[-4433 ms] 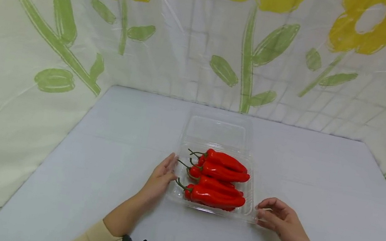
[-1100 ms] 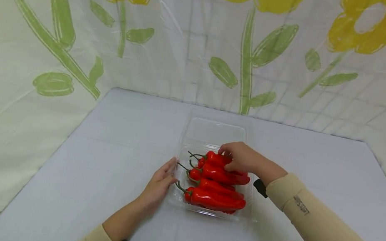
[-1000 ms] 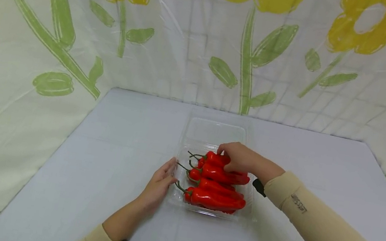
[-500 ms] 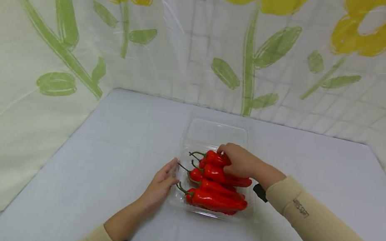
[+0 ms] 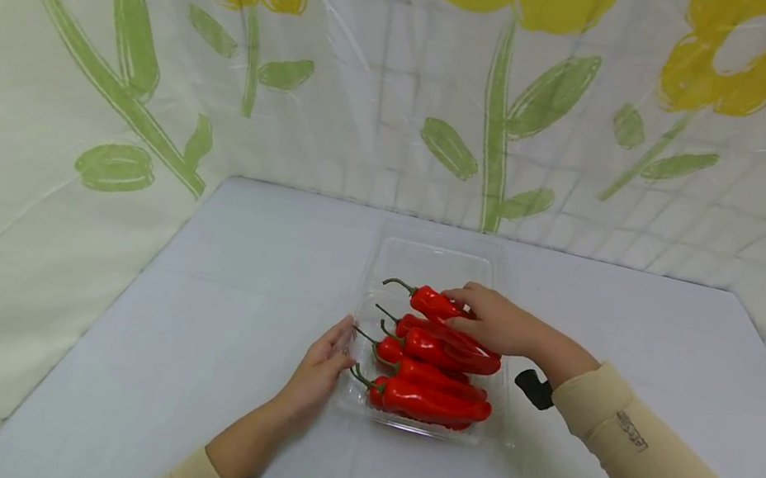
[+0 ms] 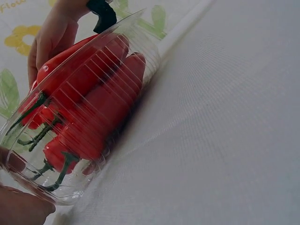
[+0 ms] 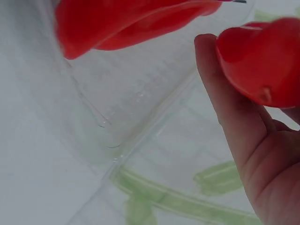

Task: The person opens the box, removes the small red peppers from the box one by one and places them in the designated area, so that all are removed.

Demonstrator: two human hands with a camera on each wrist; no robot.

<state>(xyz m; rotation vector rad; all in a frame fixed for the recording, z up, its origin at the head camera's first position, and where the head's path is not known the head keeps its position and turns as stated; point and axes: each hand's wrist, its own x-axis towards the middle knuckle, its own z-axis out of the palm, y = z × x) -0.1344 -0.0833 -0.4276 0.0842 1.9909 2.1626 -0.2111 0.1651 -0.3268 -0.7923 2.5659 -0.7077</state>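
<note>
Pointing its stem to the person's left and slightly away from them, the held red pepper (image 5: 429,301) has an oblique long axis, running from the stem at far left toward the near right. The right wrist view looks onto its blunt tip end. Position: over the far part of the clear container (image 5: 498,408), close to the opened lid (image 5: 435,262). Right hand (image 5: 501,322): fingers (image 7: 211,70) on the far side and thumb on the near side, pinching the pepper around its middle. The pepper lies between them, its stem end projecting left beyond the fingers. Contact with what lies beneath it: cannot tell. Remaining red peppers (image 5: 432,375) lie in the container, long axes roughly left to right, stems left. Left hand (image 5: 319,358): thumb and fingers spread apart, touching the container's left side. Container and lid rest on the white worktop (image 5: 253,252).
</note>
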